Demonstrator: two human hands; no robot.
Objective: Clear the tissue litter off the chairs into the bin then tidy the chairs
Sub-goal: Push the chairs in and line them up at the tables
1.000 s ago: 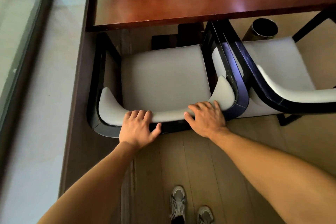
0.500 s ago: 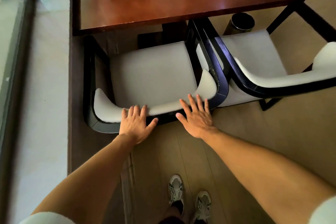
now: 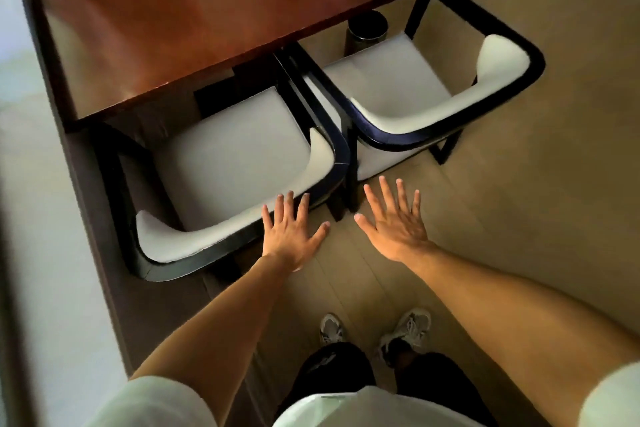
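Two black-framed chairs with pale cushions stand side by side, partly under a reddish wooden table point(image 3: 207, 10). The left chair point(image 3: 235, 156) sits close in front of me; the right chair point(image 3: 388, 87) stands beyond it, angled. No tissue shows on either seat. A dark round bin point(image 3: 367, 31) stands on the floor behind the right chair, under the table edge. My left hand point(image 3: 291, 232) hovers open by the left chair's backrest, fingers spread. My right hand point(image 3: 394, 218) is open over the floor, just off the corner where the two chairs meet. Neither hand holds anything.
A dark skirting strip and pale wall or glass panel point(image 3: 41, 218) run along the left side. Beige floor point(image 3: 519, 218) spreads to the right. My shoes point(image 3: 405, 326) and dark trousers are below the hands.
Both hands have let go of the left chair's backrest and pulled back with fingers spread. The view has swung right and backed away, so the right chair shows fully.
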